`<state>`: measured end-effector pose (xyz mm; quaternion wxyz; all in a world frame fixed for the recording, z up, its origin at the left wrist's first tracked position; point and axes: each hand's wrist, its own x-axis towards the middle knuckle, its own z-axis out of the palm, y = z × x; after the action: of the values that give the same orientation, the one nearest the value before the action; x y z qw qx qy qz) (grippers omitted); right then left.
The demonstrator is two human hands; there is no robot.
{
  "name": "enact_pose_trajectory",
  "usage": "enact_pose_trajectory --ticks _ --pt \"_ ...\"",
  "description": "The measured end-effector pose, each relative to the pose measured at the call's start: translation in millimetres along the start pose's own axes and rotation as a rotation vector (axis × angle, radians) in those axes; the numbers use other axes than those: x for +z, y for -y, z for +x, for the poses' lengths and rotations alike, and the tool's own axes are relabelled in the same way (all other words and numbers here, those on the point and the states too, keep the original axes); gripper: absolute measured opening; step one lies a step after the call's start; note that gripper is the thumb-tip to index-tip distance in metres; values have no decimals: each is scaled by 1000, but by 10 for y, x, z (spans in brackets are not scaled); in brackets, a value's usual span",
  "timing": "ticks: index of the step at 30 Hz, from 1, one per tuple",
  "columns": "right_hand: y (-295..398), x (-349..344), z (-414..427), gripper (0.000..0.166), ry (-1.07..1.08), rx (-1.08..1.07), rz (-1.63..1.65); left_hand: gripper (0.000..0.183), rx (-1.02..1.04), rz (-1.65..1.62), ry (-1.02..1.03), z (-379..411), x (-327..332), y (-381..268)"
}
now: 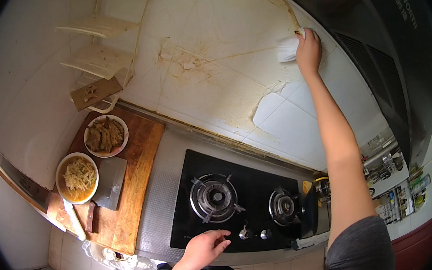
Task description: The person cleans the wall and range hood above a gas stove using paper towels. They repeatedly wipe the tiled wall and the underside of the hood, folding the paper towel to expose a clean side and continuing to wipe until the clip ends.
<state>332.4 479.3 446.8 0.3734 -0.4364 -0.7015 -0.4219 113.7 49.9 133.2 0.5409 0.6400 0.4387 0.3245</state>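
High on the stained tiled wall (209, 71), close beneath the range hood, my right hand (309, 50) grips a white sheet (288, 48), either cloth or paper, against the wall. A yellow-brown greasy streak (290, 12) runs along the hood's edge just above that hand. Lower down, a whiter patch of tile (283, 107) has a ragged border like torn clear film. My left hand (205, 249) holds nothing, its fingers loosely apart over the front edge of the black gas cooktop (247, 195), near the control knobs (245, 233). No flame shows on either burner.
On a wooden cutting board (140, 175) at left sit a plate of browned food (106, 135), a bowl of shredded food (77, 179), a cleaver (111, 183) and a white-handled knife (74, 221). Wall shelves (100, 62) stand above. The dark range hood (372, 37) juts out at right.
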Motion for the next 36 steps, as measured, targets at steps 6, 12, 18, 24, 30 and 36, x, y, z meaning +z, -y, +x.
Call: enact_pose_trajectory --ticks 6,12,18,24,30,36 --pt "-14 -142 -47 22 -116 60 28 33 5 31 -2 -69 4 51" --pt "73 -17 346 25 -270 241 267 33 29 13 40 -75 116 30" --pt "518 134 396 22 -193 187 298 34 41 39 46 -146 208 73" --pt "586 123 110 21 -18 222 379 34 13 46 26 -273 169 171" --pt "846 249 354 33 -223 321 611 34 55 28 -14 -185 22 148" --pt "1099 446 696 38 -293 442 349 33 53 -1 -42 -185 -113 150"
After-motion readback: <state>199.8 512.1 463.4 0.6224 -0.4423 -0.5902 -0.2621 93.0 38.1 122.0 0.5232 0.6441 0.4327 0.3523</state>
